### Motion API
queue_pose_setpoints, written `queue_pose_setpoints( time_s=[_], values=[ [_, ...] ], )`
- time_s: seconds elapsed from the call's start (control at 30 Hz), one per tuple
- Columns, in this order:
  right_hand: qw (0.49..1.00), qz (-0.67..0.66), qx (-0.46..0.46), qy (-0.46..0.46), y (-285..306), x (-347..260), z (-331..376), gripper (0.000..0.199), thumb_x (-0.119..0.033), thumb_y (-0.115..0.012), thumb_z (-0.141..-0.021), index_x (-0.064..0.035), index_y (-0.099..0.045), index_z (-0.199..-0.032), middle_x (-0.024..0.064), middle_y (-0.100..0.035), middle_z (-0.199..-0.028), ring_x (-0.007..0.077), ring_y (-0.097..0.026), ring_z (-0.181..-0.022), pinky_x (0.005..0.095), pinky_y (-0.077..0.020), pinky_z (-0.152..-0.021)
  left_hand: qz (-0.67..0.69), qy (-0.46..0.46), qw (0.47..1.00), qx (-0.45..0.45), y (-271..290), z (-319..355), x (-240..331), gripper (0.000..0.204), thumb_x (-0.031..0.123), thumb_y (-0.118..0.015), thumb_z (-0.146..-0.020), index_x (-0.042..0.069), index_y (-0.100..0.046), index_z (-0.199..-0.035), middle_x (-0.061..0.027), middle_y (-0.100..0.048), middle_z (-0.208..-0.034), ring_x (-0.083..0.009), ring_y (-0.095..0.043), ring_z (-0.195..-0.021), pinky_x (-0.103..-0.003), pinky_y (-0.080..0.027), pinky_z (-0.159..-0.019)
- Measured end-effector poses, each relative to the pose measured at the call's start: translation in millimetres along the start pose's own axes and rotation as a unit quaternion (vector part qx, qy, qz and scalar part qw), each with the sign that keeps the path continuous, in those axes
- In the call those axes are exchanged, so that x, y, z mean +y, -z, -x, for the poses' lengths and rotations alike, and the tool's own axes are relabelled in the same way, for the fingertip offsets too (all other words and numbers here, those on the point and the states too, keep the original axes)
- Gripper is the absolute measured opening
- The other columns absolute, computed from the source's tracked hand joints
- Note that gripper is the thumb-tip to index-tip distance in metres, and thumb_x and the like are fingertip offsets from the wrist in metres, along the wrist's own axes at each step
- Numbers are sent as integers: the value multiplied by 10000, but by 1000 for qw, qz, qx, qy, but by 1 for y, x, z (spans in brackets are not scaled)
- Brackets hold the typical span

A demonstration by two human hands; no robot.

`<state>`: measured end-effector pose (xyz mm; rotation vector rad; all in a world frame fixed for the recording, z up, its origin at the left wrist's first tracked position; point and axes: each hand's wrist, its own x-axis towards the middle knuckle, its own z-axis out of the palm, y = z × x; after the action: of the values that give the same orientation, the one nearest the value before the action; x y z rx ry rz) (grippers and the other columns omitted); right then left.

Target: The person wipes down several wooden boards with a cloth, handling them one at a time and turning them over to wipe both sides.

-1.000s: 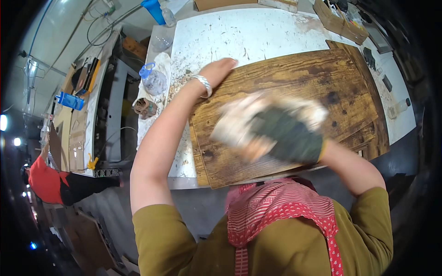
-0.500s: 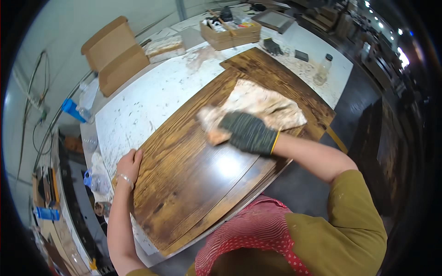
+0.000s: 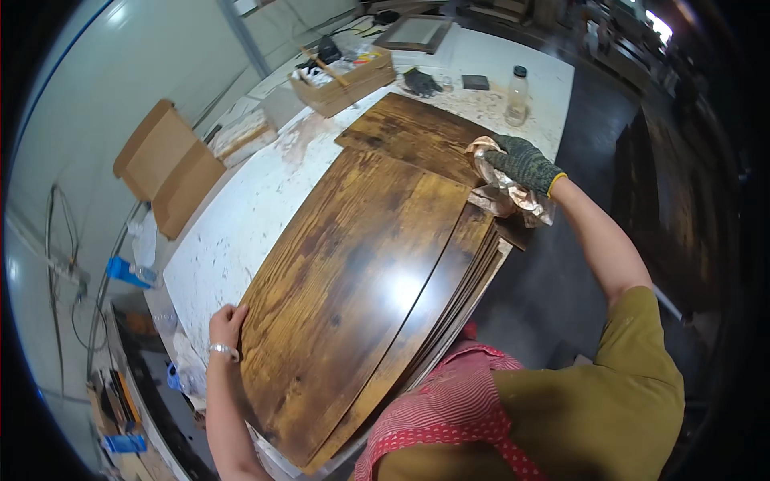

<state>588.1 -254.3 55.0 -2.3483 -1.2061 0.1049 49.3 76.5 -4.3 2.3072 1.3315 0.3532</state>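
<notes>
A stained brown wooden board (image 3: pixel 345 280) lies on top of a stack, its grain dark and glossy with a bright reflection. My bare left hand (image 3: pixel 228 327) is closed on the board's left edge, a bracelet at the wrist. In a dark green knitted glove with a yellow cuff, my right hand (image 3: pixel 525 164) grips a bunched, brown-stained white rag (image 3: pixel 499 188). The rag rests near the far right corner, partly hanging past the stack's edge. Beyond the top board, another brown board (image 3: pixel 409 128) sticks out from under it.
The white table (image 3: pixel 220 224) is spattered with stain. On its far side are a cardboard box of supplies (image 3: pixel 345 84), a dark glove (image 3: pixel 421 82), a small dark block (image 3: pixel 475 82) and a capped clear bottle (image 3: pixel 517 96). An open cardboard box (image 3: pixel 172 176) stands at left.
My right hand has moved right and away with the rag, which was spread over the board and is now bunched at the far right corner. My left hand stays at the board's edge. The view has shifted.
</notes>
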Motion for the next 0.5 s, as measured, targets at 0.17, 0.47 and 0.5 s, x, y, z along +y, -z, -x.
queue_pose_setpoints(
  time_s=[0.17,0.47,0.5],
  values=[
    [984,-175,25,-14,16,43,4,488,-435,-515,-875,-4,-579,-1096,181,-636,-1003,280,-595,-941,355,-426,-853,191,-23,979,73,83,9,65,230,158,-671,-800,72,-539,-632,58,-462,-568,-63,-378,-538,-244,-305,-491],
    [971,-233,-27,51,-14,-5,-2,533,-466,-548,-864,-3,-582,-1126,202,-632,-1022,313,-595,-959,344,-438,-856,-114,-90,953,266,108,62,97,318,265,-672,-792,-1,-536,-684,-151,-523,-571,-259,-473,-503,-345,-384,-512],
    [974,-211,-36,68,-13,-10,-6,581,-504,-546,-850,0,-576,-1137,213,-621,-1057,328,-584,-993,363,-433,-878,-108,-91,950,279,109,66,101,307,262,-673,-792,1,-548,-687,-153,-535,-575,-275,-484,-505,-345,-384,-511]
  ],
)
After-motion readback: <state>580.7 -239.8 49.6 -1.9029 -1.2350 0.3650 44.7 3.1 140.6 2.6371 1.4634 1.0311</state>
